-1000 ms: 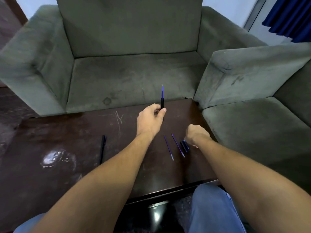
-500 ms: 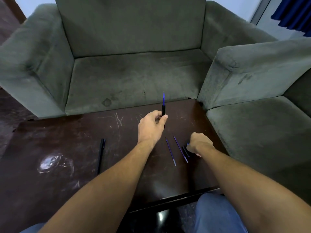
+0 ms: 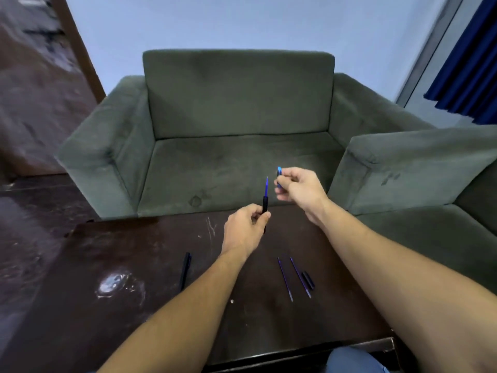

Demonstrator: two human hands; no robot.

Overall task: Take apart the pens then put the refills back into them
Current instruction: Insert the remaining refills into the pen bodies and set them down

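Evidently the work is about midway: the left hand (image 3: 246, 230) pinches a slim black pen barrel (image 3: 265, 204) upright above the far edge of the dark scratched wooden table (image 3: 134, 265), its blue refill tip (image 3: 266, 185) poking out the top, while the right hand (image 3: 300, 188) clamps a small blue-ended pen piece (image 3: 279, 175) beside it. Two loose thin blue refills (image 3: 285, 279) and one short black cap piece (image 3: 308, 279) lie toward the right edge; one black pen (image 3: 185, 270) waits left of centre, so I judge two refills remain
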